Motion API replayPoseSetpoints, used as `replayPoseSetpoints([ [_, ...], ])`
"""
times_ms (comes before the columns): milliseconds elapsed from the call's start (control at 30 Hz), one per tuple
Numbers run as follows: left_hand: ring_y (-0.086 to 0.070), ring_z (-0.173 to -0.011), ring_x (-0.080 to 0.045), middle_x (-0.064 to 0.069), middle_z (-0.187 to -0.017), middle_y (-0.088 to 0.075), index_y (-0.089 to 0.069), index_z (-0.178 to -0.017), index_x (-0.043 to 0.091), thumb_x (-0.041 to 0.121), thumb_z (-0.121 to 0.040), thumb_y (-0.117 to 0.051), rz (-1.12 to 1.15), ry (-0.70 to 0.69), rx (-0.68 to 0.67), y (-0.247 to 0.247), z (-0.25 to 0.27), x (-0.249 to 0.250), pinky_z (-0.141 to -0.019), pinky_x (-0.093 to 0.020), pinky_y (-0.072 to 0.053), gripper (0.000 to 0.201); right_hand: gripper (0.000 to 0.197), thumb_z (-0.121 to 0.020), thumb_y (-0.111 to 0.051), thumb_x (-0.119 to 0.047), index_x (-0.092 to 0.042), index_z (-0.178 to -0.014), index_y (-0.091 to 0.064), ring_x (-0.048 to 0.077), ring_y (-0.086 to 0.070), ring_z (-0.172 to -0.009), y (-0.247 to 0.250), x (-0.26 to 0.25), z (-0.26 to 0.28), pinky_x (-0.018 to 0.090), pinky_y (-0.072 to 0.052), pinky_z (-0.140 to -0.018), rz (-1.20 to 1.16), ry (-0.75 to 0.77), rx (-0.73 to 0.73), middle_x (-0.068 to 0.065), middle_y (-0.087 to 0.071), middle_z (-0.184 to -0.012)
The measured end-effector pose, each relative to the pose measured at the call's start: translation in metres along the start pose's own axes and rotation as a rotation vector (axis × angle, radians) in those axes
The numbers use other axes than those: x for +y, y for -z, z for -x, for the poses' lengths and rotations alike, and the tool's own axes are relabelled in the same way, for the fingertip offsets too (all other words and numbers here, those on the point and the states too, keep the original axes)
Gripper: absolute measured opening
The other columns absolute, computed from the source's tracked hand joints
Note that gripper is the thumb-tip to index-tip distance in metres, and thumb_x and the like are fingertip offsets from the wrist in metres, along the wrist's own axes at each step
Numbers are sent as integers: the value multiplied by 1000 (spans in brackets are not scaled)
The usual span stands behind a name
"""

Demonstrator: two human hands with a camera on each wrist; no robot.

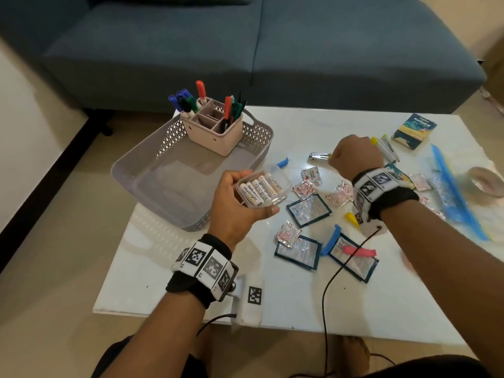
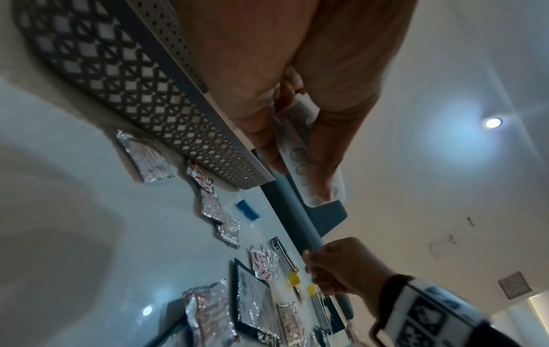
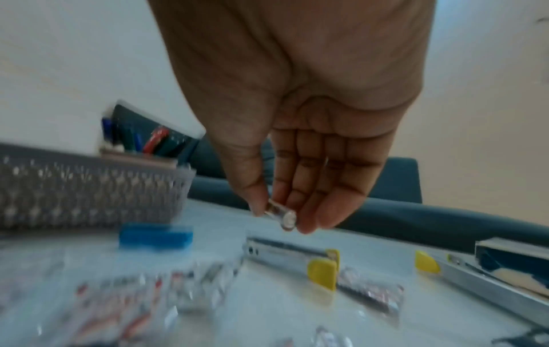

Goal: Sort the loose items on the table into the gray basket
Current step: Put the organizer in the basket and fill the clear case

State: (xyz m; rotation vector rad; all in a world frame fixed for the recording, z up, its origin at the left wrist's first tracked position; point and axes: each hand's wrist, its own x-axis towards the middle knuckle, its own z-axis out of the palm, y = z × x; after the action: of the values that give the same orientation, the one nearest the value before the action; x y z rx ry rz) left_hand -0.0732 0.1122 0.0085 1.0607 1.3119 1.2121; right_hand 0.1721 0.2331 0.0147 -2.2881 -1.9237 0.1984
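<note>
The gray lattice basket stands on the left part of the white table. My left hand grips a clear case of white batteries just past the basket's near right corner; the left wrist view shows my fingers and thumb curled round the battery case beside the basket. Farther right, my right hand hovers over the table's middle. In the right wrist view my right hand pinches a small silver-ended cylinder, likely a loose battery, between thumb and fingers.
A pink organizer full of markers stands in the basket's far corner. Foil sachets, blue-edged packets, bag clips and yellow-tipped metal clips litter the table's right half. A box lies far right. A blue sofa stands behind.
</note>
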Motion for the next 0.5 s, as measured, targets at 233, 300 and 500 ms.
replayPoseSetpoints([
  [233, -70, -99, -12, -1, -111, -69, -54, -109, 19, -6, -54, -91, -34, -13, -104, -5, 7, -3, -77, -32, -59, 70, 8, -98, -56, -32, -25, -101, -59, 1, -63, -92, 42, -54, 155, 15, -48, -74, -795, 397, 116, -15, -68, -97],
  [300, -70, -95, -11, -1, -108, -69, -55, -112, 15, -5, -55, -90, -48, -34, -119, -7, 9, -3, -74, -28, -58, 70, 5, -99, -53, -32, -33, -103, -54, 5, -62, -96, 28, -68, 175, 24, -49, -79, -799, 486, 61, -14, -66, -102],
  [500, -69, -102, -17, -4, -116, -67, -54, -115, 8, -4, -57, -90, -60, -58, -117, -6, 7, -3, -78, -29, -59, 70, 16, -100, -45, -38, -32, -115, -46, 5, -63, -84, 7, -68, 186, 10, -45, -72, -702, 606, 65, -8, -69, -103],
])
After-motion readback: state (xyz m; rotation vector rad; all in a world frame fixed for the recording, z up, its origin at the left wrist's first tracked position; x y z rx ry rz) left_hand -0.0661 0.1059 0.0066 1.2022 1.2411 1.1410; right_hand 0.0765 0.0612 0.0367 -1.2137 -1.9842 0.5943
